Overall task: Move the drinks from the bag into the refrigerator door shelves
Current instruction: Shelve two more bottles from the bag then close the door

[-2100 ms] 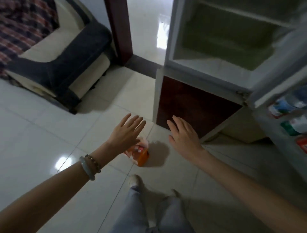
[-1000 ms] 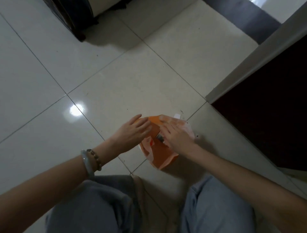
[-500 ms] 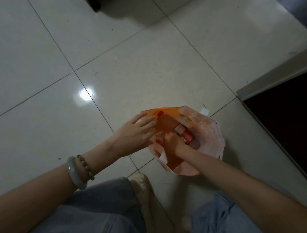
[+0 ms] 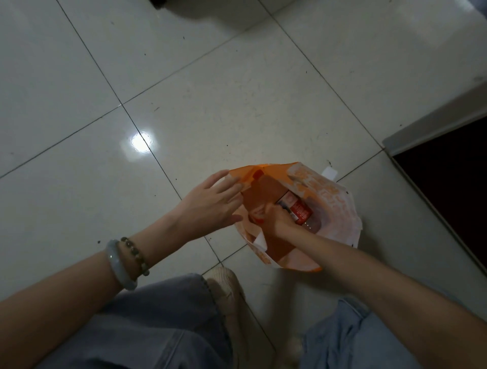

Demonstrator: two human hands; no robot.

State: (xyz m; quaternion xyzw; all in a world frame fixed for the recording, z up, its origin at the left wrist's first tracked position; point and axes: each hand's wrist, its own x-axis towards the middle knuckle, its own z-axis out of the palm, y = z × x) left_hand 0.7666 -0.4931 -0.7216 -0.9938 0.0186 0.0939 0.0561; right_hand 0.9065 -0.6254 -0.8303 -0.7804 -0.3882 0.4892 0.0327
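Observation:
An orange and white bag (image 4: 334, 208) stands open on the tiled floor in front of my knees. Inside it lies a clear bottle with a red label (image 4: 299, 209). My right hand (image 4: 276, 220) is down inside the bag, fingers curled against the bottle's near end; whether they close around it is hidden. My left hand (image 4: 210, 205) rests against the bag's left rim with its fingers spread, holding the opening apart. The refrigerator door shelves are out of view.
The refrigerator's lower dark panel (image 4: 453, 184) and its pale edge (image 4: 432, 123) rise at the right. My knees in jeans (image 4: 158, 324) and a beige shoe (image 4: 226, 292) fill the bottom. A dark furniture foot (image 4: 163, 2) sits at the top edge.
I have crouched from standing and my view has dropped onto the bag. My left hand pulled the rim open and my right hand went down inside onto the bottle.

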